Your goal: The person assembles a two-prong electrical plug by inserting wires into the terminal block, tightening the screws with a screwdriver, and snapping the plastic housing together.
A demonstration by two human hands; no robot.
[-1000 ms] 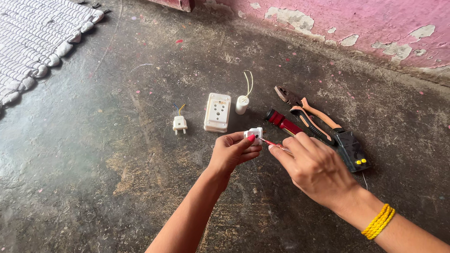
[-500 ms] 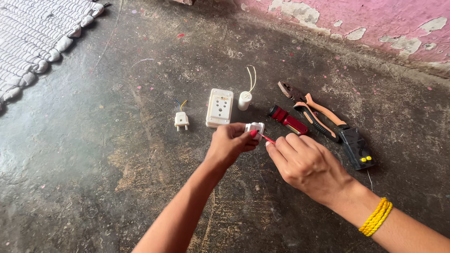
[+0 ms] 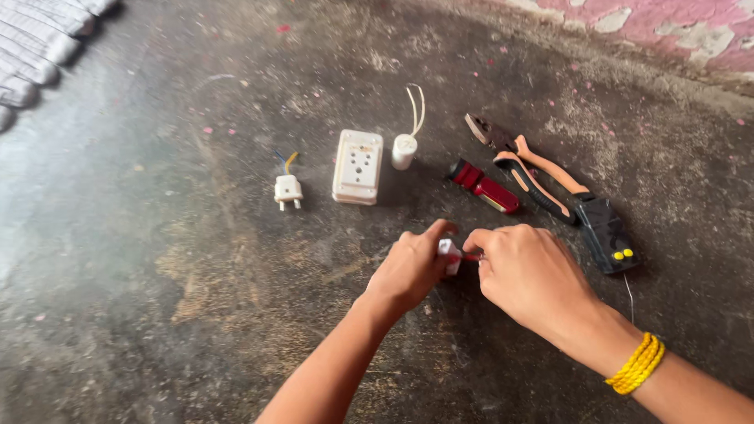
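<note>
Stained concrete floor (image 3: 157, 259) — plug (image 3: 287, 191), socket box (image 3: 357, 166), pliers (image 3: 525, 170).

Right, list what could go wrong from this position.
1. The left hand pinches a small white part by its edges while the right hand works a thin red tool into it; a slip could jab the left fingers.
2. The part is held above the rough floor; if dropped, it or any loose piece could be hard to spot.
3. The pliers lie close beside the right hand and could be knocked.

Dark, stained concrete floor (image 3: 157, 259) runs to a peeling pink wall (image 3: 675, 31), a white woven mat (image 3: 35, 39) at the far-left corner
</note>
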